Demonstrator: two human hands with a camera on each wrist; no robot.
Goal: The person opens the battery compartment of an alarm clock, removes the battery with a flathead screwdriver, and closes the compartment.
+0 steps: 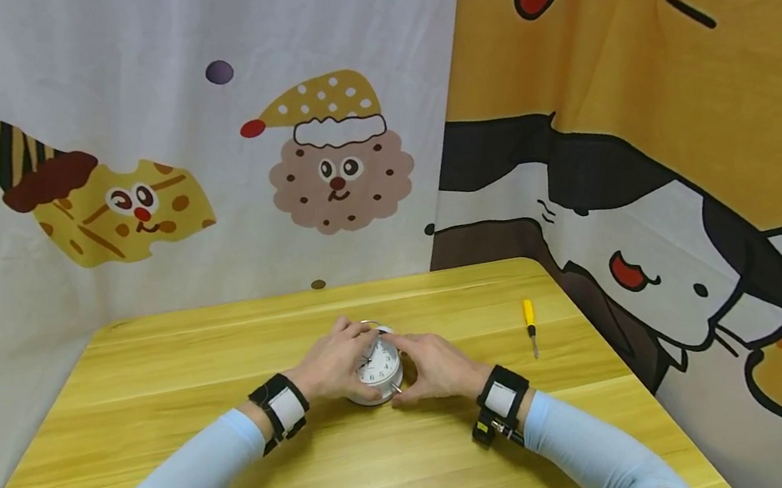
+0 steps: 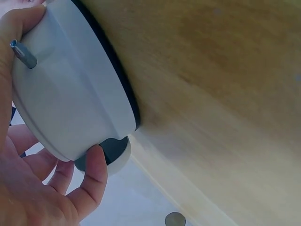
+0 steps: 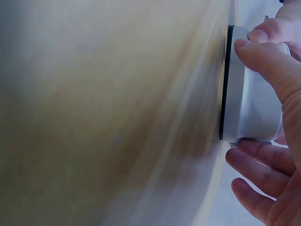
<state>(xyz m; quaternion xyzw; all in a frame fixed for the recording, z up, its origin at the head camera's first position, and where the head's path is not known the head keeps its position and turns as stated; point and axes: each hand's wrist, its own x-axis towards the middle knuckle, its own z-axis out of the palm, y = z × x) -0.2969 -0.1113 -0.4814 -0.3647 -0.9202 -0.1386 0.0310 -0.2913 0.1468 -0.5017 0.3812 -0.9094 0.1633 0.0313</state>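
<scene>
A small white alarm clock (image 1: 381, 368) lies on the table with its numbered dial facing up and tilted slightly toward me. My left hand (image 1: 336, 364) grips its left side, fingers over the far edge and thumb at the near edge. From the right, my right hand (image 1: 438, 365) holds it too, with the thumb near a short metal leg. In the left wrist view, that kind of leg (image 2: 24, 54) sticks out of the white casing (image 2: 70, 94), and a bell (image 2: 118, 159) shows beside a fingertip. The right wrist view shows the casing (image 3: 258, 106) between thumb and fingers, its dark rim facing the tabletop.
A screwdriver (image 1: 529, 318) with a yellow handle lies toward the right edge of the wooden table (image 1: 228, 471). Behind the table hangs a curtain (image 1: 180, 48) printed with cartoon figures. Straps with small cameras circle both wrists.
</scene>
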